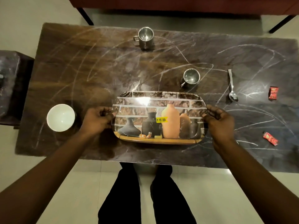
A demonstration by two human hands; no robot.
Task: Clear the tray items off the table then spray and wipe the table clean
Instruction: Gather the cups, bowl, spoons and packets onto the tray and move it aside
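Note:
A rectangular tray (161,97) printed with a picture of vases and a yellow price sticker lies near the front of the dark marble-look table (97,70). My left hand (97,120) grips its left edge and my right hand (218,122) grips its right edge. Nothing lies on the tray. A white bowl (61,117) stands left of it. One steel mug (191,77) stands just behind the tray's right end, another steel mug (145,37) at the far edge. A spoon (232,87) and two red wrappers, the upper wrapper (273,93) and the lower wrapper (270,138), lie to the right.
White scratch-like streaks cross the tabletop. A dark stool or side table (9,84) stands at the left. A red-brown sofa (178,5) on black legs runs behind the table. My legs in dark trousers (145,199) stand at the front edge on a pale tiled floor.

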